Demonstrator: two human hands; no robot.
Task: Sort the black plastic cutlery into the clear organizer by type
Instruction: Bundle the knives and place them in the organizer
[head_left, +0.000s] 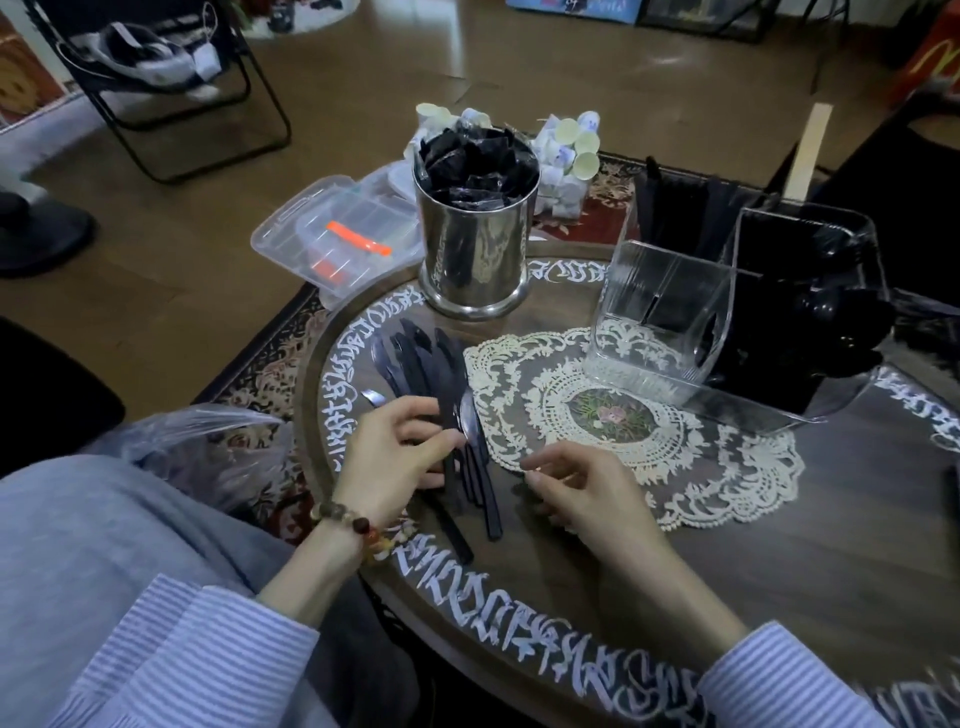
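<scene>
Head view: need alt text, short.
A person's left hand holds a bunch of black plastic cutlery on a round dark table, while the right hand hovers beside it with fingers loosely curled. A clear organizer, partly filled with black cutlery, stands beyond a lace doily.

White calligraphy-style script rings round table (810, 545) rim, illegible; engraved marks on steel canister (475, 249) unreadable.

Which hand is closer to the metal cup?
Left. The left hand grips the cutlery pile right below the metal cup; the right hand sits farther back, by the doily.
</scene>
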